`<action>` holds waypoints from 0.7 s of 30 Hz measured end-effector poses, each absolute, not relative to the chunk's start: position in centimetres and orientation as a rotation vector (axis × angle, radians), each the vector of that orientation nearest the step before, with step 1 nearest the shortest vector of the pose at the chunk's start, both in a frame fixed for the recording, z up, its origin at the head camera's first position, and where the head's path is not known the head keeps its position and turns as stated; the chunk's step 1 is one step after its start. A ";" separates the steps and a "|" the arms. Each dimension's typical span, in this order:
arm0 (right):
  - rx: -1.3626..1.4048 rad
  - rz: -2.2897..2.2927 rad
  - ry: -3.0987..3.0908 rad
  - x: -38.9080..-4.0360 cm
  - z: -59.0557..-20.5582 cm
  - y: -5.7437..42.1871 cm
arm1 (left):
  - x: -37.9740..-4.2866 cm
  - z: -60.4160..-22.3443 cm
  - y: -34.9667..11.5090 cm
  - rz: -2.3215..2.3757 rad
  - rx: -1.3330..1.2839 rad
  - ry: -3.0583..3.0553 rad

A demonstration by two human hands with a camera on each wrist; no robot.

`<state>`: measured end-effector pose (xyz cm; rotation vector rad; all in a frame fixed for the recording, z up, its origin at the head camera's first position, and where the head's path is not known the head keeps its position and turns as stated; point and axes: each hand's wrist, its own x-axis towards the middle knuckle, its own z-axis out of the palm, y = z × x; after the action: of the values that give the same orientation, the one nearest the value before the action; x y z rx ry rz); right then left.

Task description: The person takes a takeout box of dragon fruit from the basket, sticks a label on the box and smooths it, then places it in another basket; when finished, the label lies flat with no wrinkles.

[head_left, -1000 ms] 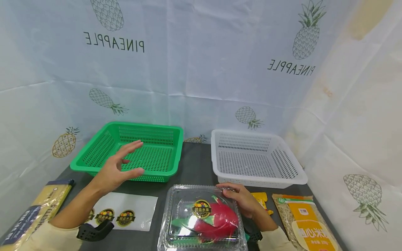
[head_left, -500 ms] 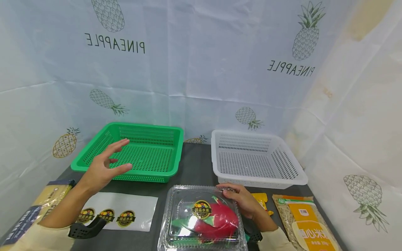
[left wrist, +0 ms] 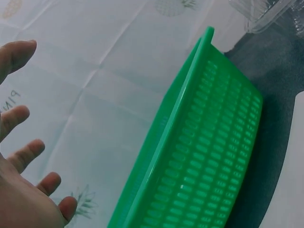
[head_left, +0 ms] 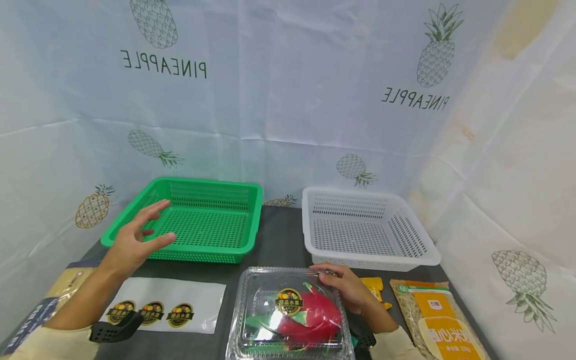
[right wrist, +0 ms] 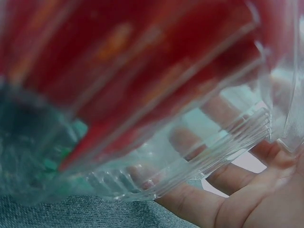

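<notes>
A clear plastic clamshell box [head_left: 252, 310] stands at the front middle, with a red dragon fruit [head_left: 315, 312] inside and a round black-and-gold sticker [head_left: 289, 301] on its lid. My right hand [head_left: 348, 290] grips the box's far right corner, thumb over the lid's edge. In the right wrist view its fingers [right wrist: 187, 202] reach under the box and show through the plastic. My left hand [head_left: 135, 240] hovers in front of the green basket [head_left: 256, 215], fingers spread and holding nothing. Below it lies a white sheet [head_left: 207, 295] bearing 3 similar stickers [head_left: 180, 315].
A white basket [head_left: 373, 262] stands at the back right. Right of the box lie a small yellow packet [head_left: 373, 285] and a bag of grain [head_left: 432, 310]. A gold-and-blue package [head_left: 49, 300] lies at the far left, partly behind the left forearm. Pineapple-print cloth [head_left: 297, 100] encloses the table.
My left hand has moved left and slightly back toward the body, away from the middle of the green basket, uncovering more of the sticker sheet. The right hand and box stay put.
</notes>
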<state>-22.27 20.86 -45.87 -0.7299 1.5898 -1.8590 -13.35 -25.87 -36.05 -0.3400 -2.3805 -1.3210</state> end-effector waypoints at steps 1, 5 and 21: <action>-0.727 -1.858 1.588 -22.3 -45.9 20.8 | -13.3 -36.1 -26.0 -1.311 -0.333 -2.380; -0.715 -1.858 1.596 -22.3 -45.9 20.8 | -13.3 -36.2 -26.5 -1.282 -0.303 -2.391; -0.713 -1.846 1.650 -22.3 -46.0 20.8 | -13.7 -37.1 -29.1 -1.322 -0.123 -2.423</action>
<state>-22.27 20.83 -46.00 -0.7131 1.6504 -1.8463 -13.67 -29.09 -37.11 -0.1229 -2.4233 -1.3224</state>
